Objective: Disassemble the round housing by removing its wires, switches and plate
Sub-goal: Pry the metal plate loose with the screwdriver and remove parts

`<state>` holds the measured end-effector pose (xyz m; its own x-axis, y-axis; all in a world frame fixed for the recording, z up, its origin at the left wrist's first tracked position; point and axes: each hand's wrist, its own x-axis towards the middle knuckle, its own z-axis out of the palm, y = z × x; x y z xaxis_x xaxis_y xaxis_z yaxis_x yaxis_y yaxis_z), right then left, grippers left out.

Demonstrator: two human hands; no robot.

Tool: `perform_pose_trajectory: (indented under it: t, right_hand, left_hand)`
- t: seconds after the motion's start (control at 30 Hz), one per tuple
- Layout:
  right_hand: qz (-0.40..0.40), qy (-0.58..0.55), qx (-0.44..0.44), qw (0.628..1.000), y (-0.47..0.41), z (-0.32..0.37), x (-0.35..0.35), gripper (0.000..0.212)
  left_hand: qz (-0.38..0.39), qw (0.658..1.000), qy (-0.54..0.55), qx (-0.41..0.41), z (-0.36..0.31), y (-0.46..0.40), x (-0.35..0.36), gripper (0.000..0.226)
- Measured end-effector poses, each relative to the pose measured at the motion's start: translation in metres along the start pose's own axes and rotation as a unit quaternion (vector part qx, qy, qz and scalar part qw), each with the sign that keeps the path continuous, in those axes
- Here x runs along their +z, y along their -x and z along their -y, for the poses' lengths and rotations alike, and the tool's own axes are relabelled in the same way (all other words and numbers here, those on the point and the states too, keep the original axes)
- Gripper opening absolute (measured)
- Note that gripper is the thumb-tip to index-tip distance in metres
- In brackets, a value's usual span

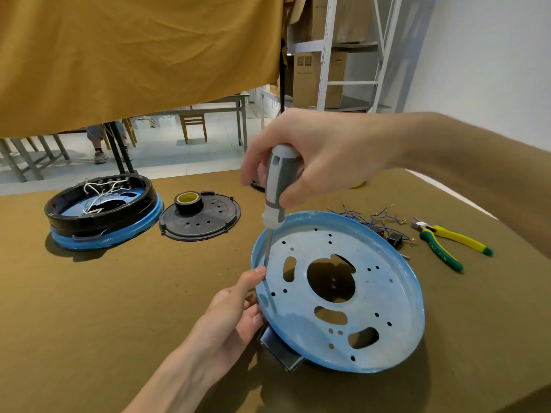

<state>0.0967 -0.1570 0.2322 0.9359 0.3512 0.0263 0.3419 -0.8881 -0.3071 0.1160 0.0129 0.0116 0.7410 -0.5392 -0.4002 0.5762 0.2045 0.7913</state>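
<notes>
Nearest, the left hand (235, 317) grips the rim of a tilted blue plate (384, 320) on the desk (104, 308). It looks thin, stiff and light, sharp-edged, so best held by the rim. The right hand (316, 156) clasps a screwdriver (275, 201) whose tip meets the rim. Farther left sits the wired housing (101, 213).

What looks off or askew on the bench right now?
The round blue metal plate sits tilted, propped on a black part under its near edge, while the left hand steadies its rim. Loose blue wires lie tangled behind it. No damage or spills visible.
</notes>
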Motion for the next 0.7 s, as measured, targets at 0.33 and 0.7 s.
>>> perform_pose_trajectory:
  t: [0.33, 0.7]
  right_hand:
    - [-0.064, 0.062, 0.03, 0.996, -0.001, -0.004, 0.004, 0.03]
    - [-0.116, 0.191, 0.045, 0.974, -0.003, -0.004, 0.011, 0.043]
  left_hand:
    - [-0.007, 1.0, -0.007, 0.001, -0.003, 0.002, 0.003, 0.083]
    - [-0.006, 1.0, 0.003, -0.003, -0.004, 0.003, 0.005, 0.082]
